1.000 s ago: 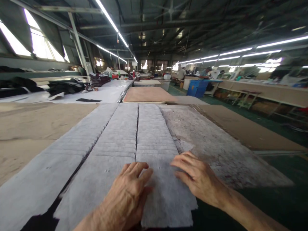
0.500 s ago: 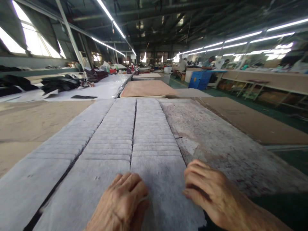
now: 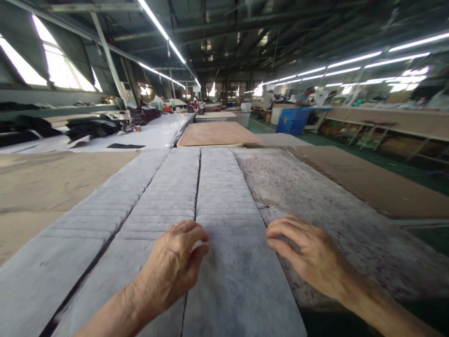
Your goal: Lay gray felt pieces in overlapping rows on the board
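Overlapping grey felt-like sheets [image 3: 238,281] lie in three lengthwise columns on the table. My left hand [image 3: 178,255] is over the seam between the middle and right columns, its fingers bent and its thumb a little apart from them. At the right column's outer edge is my right hand [image 3: 307,255], fingers loosely curved, with a gap between thumb and forefinger. Both hands look empty. Whether the fingertips touch the top sheet is hard to tell.
Right of the columns is a stained, speckled table surface [image 3: 336,224], then a brown board [image 3: 372,178]. Tan sheets [image 3: 63,178] lie to the left. A pinkish board [image 3: 217,133], dark cloth piles [image 3: 93,125] and a blue cabinet [image 3: 292,120] stand farther off, near other people.
Both hands have moved forward along the right column. Beneath them, more of the near sheet shows. The view has tilted slightly upward.
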Demonstrator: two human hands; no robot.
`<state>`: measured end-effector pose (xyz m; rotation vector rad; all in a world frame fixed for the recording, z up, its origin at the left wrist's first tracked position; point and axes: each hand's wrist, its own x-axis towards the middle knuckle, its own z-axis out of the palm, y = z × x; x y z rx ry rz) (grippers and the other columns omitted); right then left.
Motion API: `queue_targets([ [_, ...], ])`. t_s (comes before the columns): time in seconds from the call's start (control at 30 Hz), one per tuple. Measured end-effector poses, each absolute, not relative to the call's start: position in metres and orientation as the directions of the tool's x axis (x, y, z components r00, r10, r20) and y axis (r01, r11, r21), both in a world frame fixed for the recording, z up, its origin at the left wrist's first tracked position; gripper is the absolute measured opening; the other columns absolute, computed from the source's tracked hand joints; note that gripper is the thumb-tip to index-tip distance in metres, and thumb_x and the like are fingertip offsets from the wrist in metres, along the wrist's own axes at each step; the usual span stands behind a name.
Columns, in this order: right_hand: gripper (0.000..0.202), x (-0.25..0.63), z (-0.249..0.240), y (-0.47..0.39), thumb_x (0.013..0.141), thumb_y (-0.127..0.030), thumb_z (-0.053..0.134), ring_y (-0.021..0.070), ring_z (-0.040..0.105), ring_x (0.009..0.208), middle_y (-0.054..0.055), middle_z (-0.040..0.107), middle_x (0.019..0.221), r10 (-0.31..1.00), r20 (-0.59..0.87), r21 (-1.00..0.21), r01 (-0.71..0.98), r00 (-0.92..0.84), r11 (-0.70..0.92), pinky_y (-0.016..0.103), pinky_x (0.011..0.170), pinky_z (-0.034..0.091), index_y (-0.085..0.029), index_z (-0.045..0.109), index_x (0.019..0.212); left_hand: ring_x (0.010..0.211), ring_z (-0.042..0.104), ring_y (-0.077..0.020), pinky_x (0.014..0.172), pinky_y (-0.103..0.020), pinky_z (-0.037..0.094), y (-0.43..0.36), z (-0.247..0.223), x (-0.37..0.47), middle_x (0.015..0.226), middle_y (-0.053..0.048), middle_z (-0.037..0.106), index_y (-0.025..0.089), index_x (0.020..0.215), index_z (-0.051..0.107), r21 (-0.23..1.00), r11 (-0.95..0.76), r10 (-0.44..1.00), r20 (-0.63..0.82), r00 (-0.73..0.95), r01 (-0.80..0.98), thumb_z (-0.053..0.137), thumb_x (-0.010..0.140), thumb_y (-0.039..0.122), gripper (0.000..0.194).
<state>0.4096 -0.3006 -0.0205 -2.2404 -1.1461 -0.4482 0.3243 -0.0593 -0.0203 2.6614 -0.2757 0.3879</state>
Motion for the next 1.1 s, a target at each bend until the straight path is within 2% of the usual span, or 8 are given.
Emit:
queue_targets([
  [0.2, 0.013, 0.436, -0.021, -0.285, 0.069, -0.016, 0.061, 0.0166, 0.057, 0.08, 0.0, 0.063, 0.08, 0.619, 0.458, -0.315, 0.767, 0.638, -0.559, 0.029, 0.069, 0.045, -0.021, 0.059, 0.081, 0.093, 0.053, -0.0227, 0.081, -0.039, 0.042, -0.05, -0.022, 0.364, 0.098, -0.01, 0.06, 0.015, 0.099, 0.058, 0.307, -0.933, -0.095, 0.292, 0.952, -0.187, 0.042, 0.081, 0.017, 0.024],
  [0.37, 0.02, 0.445, -0.022, -0.278, 0.062, -0.015, 0.067, 0.0151, 0.054, 0.073, -0.001, 0.059, 0.075, 0.609, 0.285, -0.387, 0.67, 0.741, -0.634, 0.027, 0.066, 0.042, -0.02, 0.06, 0.079, 0.085, 0.055, -0.0206, 0.074, -0.033, 0.041, -0.051, -0.017, 0.38, 0.092, -0.007, 0.06, 0.017, 0.09, 0.06, 0.322, -0.943, -0.029, 0.176, 0.984, -0.086, 0.045, 0.078, 0.02, 0.019],
  [0.47, 0.009, 0.446, -0.018, -0.276, 0.063, -0.02, 0.066, 0.0124, 0.049, 0.06, -0.004, 0.053, 0.061, 0.556, 0.136, -0.454, 0.55, 0.82, -0.701, 0.025, 0.056, 0.037, -0.02, 0.059, 0.067, 0.08, 0.055, -0.0206, 0.07, -0.032, 0.039, -0.051, -0.016, 0.385, 0.087, -0.007, 0.061, 0.018, 0.084, 0.058, 0.328, -0.944, 0.005, 0.146, 0.989, -0.044, 0.047, 0.075, 0.021, 0.014],
  [0.57, 0.012, 0.445, -0.016, -0.275, 0.066, -0.025, 0.062, 0.0111, 0.045, 0.053, -0.006, 0.046, 0.052, 0.506, 0.033, -0.513, 0.449, 0.862, -0.731, 0.024, 0.052, 0.033, -0.02, 0.055, 0.058, 0.073, 0.055, -0.0205, 0.065, -0.031, 0.037, -0.049, -0.015, 0.388, 0.076, -0.005, 0.062, 0.019, 0.078, 0.057, 0.347, -0.938, 0.033, 0.08, 0.996, 0.003, 0.048, 0.074, 0.024, 0.011],
  [0.7, 0.013, 0.444, -0.02, -0.275, 0.069, -0.028, 0.058, 0.0107, 0.044, 0.052, -0.005, 0.046, 0.051, 0.478, 0.041, -0.572, 0.413, 0.877, -0.709, 0.024, 0.051, 0.031, -0.02, 0.056, 0.06, 0.069, 0.054, -0.0183, 0.062, -0.029, 0.037, -0.044, -0.013, 0.387, 0.069, -0.002, 0.058, 0.02, 0.076, 0.056, 0.4, -0.916, 0.055, 0.035, 0.998, 0.036, 0.051, 0.073, 0.029, 0.011],
  [0.87, 0.019, 0.445, -0.028, -0.278, 0.072, -0.032, 0.052, 0.0106, 0.043, 0.051, -0.005, 0.045, 0.05, 0.467, 0.04, -0.598, 0.396, 0.883, -0.697, 0.024, 0.05, 0.03, -0.02, 0.057, 0.059, 0.077, 0.052, -0.0164, 0.071, -0.029, 0.038, -0.042, -0.009, 0.378, 0.082, -0.004, 0.057, 0.018, 0.084, 0.058, 0.385, -0.914, -0.02, 0.272, 0.962, -0.128, 0.052, 0.074, 0.024, 0.013],
  [0.97, 0.021, 0.446, -0.029, -0.278, 0.072, -0.035, 0.053, 0.0104, 0.042, 0.051, -0.005, 0.045, 0.05, 0.455, 0.023, -0.626, 0.368, 0.89, -0.688, 0.024, 0.05, 0.03, -0.02, 0.056, 0.058, 0.078, 0.052, -0.0165, 0.071, -0.029, 0.038, -0.044, -0.011, 0.374, 0.082, -0.003, 0.059, 0.02, 0.081, 0.06, 0.389, -0.91, -0.078, 0.183, 0.98, -0.145, 0.052, 0.074, 0.025, 0.012],
  [1.1, 0.021, 0.447, -0.029, -0.278, 0.07, -0.036, 0.055, 0.0096, 0.039, 0.05, -0.006, 0.041, 0.049, 0.451, -0.013, -0.658, 0.332, 0.892, -0.676, 0.024, 0.049, 0.028, -0.02, 0.055, 0.058, 0.076, 0.052, -0.0172, 0.067, -0.029, 0.037, -0.046, -0.015, 0.376, 0.082, -0.002, 0.06, 0.021, 0.083, 0.059, 0.386, -0.92, -0.051, 0.074, 0.996, -0.075, 0.052, 0.072, 0.028, 0.014],
])
